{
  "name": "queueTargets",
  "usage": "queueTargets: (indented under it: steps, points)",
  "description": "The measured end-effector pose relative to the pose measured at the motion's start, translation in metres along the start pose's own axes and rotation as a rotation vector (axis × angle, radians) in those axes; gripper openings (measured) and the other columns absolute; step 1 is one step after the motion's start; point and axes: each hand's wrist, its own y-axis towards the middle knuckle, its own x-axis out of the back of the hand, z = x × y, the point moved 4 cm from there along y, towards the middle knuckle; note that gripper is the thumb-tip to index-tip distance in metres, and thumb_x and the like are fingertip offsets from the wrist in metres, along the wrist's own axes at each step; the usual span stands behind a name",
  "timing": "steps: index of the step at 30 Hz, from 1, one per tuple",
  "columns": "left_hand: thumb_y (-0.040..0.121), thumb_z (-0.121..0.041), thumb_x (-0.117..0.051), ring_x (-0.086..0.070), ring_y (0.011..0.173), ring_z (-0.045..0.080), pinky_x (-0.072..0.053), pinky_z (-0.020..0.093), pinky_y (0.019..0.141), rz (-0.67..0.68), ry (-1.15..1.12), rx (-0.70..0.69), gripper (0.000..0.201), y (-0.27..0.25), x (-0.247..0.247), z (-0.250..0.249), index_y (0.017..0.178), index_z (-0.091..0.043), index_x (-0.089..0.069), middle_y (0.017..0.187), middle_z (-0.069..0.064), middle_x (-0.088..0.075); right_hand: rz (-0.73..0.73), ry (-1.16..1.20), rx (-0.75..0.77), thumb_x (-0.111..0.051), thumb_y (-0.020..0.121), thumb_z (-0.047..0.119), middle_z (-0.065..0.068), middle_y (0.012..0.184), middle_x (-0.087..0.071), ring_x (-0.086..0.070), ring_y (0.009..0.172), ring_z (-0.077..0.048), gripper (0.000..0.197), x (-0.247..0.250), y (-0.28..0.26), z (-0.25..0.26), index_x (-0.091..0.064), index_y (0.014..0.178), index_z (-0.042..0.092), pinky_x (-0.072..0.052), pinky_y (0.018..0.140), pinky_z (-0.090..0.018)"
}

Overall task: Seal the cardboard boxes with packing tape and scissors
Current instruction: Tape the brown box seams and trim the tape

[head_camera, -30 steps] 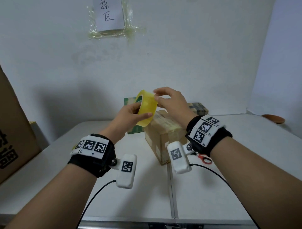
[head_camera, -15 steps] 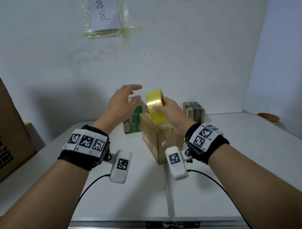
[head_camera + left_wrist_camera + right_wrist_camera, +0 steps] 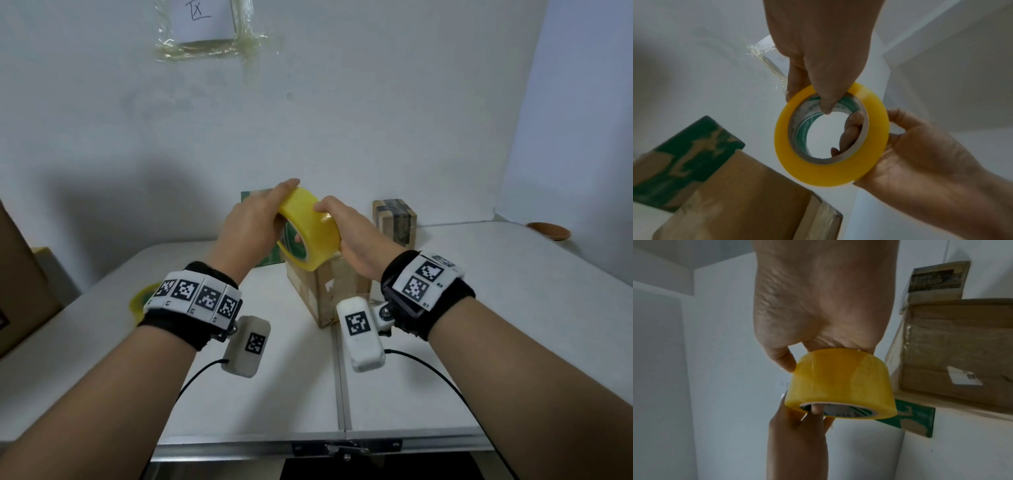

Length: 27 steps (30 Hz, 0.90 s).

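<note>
A: Where's the tape roll [image 3: 310,230]?
B: In the air above the cardboard box [image 3: 327,291] on the bench [image 3: 479,342].
A: Hands?
B: Left hand [image 3: 248,226] fingers clamped on its rim; right hand [image 3: 356,236] fingers hooked through the core, gripping.

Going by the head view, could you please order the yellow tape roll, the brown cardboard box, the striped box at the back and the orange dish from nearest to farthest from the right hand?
1. Yellow tape roll: held in the right hand.
2. Brown cardboard box: just below the hand.
3. Striped box: behind, to the right.
4. Orange dish: far right, by the wall.
</note>
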Motion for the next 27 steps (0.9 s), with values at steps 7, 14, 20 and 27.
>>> queueTargets:
  steps: [7, 14, 20, 27]
  points:
    - [0.085, -0.005, -0.059, -0.063, 0.084, 0.037, -0.049, 0.042, 0.068, -0.015, 0.05, -0.028, 0.059, -0.019, -0.001, 0.003, 0.141, -0.021, -0.047, 0.109, 0.014, -0.067, -0.003, 0.047, -0.024, -0.043, 0.089, 0.034, -0.024, 0.095, -0.069, -0.061, 0.093, -0.031, 0.032, -0.01, -0.007, -0.013, -0.064, 0.088, 0.01, -0.04, 0.108, -0.052]
    - [0.08, -0.002, -0.063, -0.064, 0.072, 0.037, -0.038, 0.031, 0.055, -0.064, 0.152, -0.094, 0.06, -0.037, 0.007, -0.003, 0.138, -0.014, -0.051, 0.109, 0.012, -0.068, -0.017, 0.047, 0.017, -0.045, 0.083, 0.028, -0.017, 0.082, -0.068, -0.062, 0.083, -0.033, 0.021, -0.015, -0.009, -0.017, -0.056, 0.079, 0.01, -0.049, 0.09, -0.051]
    - [0.08, -0.017, -0.047, -0.065, 0.074, 0.038, -0.05, 0.041, 0.056, -0.044, 0.15, -0.07, 0.058, -0.058, 0.008, 0.007, 0.137, -0.02, -0.051, 0.112, 0.009, -0.068, 0.043, 0.096, -0.001, -0.037, 0.09, 0.011, -0.009, 0.07, -0.067, -0.062, 0.073, -0.026, 0.026, -0.031, -0.023, -0.026, -0.058, 0.076, 0.008, -0.048, 0.075, -0.034]
    - [0.087, -0.011, -0.057, -0.065, 0.082, 0.036, -0.051, 0.04, 0.062, 0.029, 0.14, -0.002, 0.052, -0.081, -0.007, 0.016, 0.138, -0.019, -0.051, 0.115, 0.01, -0.068, 0.008, 0.109, -0.099, -0.045, 0.08, 0.017, -0.022, 0.094, -0.058, -0.058, 0.087, -0.035, 0.041, -0.05, -0.026, -0.047, -0.053, 0.11, -0.01, -0.048, 0.088, -0.049]
